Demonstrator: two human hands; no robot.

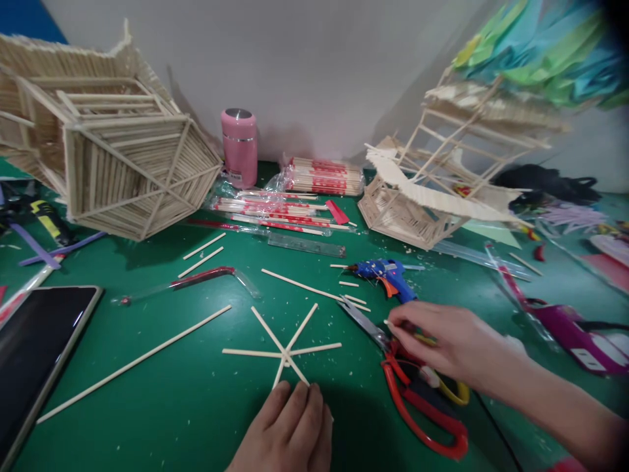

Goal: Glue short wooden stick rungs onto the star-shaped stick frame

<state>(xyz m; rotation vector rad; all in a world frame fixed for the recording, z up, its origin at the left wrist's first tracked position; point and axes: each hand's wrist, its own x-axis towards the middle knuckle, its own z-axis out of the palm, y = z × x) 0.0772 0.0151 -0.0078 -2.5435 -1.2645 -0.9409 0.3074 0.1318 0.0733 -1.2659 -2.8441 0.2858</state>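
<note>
Nearest, the left hand, fingers pressed together, is laid on the near tips of a star of thin crossed wooden sticks on the green counter. To the right, a short stick is pinched by the right hand above red-handled scissors. No writing can be read.

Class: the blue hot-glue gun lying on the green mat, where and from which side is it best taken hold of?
Probably grip the blue hot-glue gun by its handle, the stub slanting toward the right hand, coming from above on the near side; its nozzle points left, away.

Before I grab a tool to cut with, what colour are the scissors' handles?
Red handles on the scissors, seen in the head view.
</note>
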